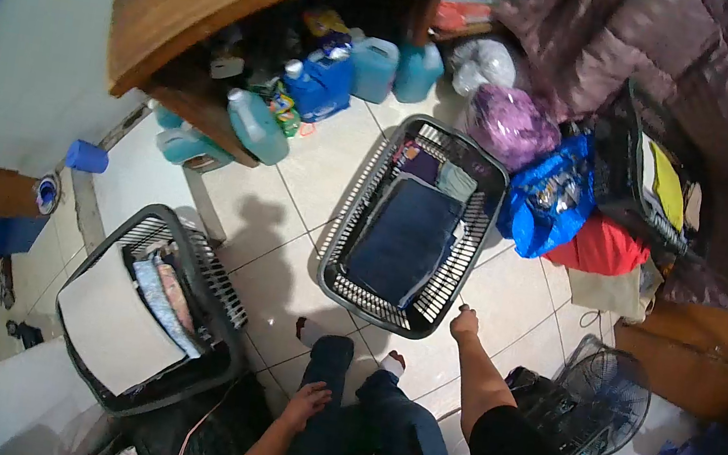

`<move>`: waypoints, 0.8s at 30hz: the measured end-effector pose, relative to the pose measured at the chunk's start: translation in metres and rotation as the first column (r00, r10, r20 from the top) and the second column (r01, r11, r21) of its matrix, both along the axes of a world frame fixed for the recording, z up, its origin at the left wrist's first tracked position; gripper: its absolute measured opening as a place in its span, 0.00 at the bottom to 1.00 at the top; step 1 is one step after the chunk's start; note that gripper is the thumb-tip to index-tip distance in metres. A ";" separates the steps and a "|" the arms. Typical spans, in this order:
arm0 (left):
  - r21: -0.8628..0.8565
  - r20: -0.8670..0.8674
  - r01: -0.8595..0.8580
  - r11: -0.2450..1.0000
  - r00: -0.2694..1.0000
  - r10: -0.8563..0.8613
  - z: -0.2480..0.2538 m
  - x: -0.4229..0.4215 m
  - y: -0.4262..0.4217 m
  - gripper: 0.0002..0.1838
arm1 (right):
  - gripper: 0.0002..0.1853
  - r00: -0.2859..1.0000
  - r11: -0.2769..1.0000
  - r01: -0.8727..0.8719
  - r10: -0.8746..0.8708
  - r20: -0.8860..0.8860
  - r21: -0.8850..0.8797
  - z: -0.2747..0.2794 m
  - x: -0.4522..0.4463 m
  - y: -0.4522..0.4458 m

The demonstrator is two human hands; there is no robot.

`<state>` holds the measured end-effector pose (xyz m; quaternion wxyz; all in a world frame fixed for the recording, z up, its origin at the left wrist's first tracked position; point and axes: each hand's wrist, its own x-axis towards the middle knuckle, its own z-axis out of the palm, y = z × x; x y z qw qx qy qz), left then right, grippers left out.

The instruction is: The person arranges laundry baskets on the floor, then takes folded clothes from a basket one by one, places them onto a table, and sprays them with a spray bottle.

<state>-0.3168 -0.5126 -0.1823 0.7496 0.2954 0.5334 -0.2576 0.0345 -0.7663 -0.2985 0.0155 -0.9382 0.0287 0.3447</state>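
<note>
A black laundry basket point(414, 225) stands on the tiled floor in front of my feet. In it lie a stack of folded dark blue jeans point(406, 238), a purple folded cloth point(420, 165) and a grey-green one point(456, 182). My right hand point(464, 324) is closed just off the basket's near right corner, apart from the rim; whatever its fingers may hold is too small to make out. Over my left thigh hangs my left hand point(307, 405), its fingers apart and nothing in them. To the left is a second black basket point(229, 297) with folded clothes, a large white one point(121, 316) on top.
Blue-green jugs point(257, 127) and detergent packs stand beneath a curved wooden desk point(256, 3). A blue bag point(553, 196), a purple bundle point(510, 129) and another loaded basket point(636, 177) line the right side. A fan point(606, 392) sits near my right arm.
</note>
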 end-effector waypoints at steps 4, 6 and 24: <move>0.057 0.008 0.095 0.994 0.995 -0.096 -0.036 0.016 -0.015 0.25 | 0.25 0.992 0.978 0.126 -0.122 -0.033 0.166 -0.059 -0.008 -0.023; 0.088 0.005 0.109 0.990 0.994 -0.110 -0.056 0.018 -0.016 0.26 | 0.31 0.954 0.919 0.277 -0.297 0.030 0.281 -0.081 -0.009 -0.022; 0.237 -0.097 -0.099 0.967 0.987 0.125 -0.237 0.113 0.054 0.28 | 0.21 0.880 0.835 0.470 -0.470 -0.075 0.286 -0.120 -0.055 -0.025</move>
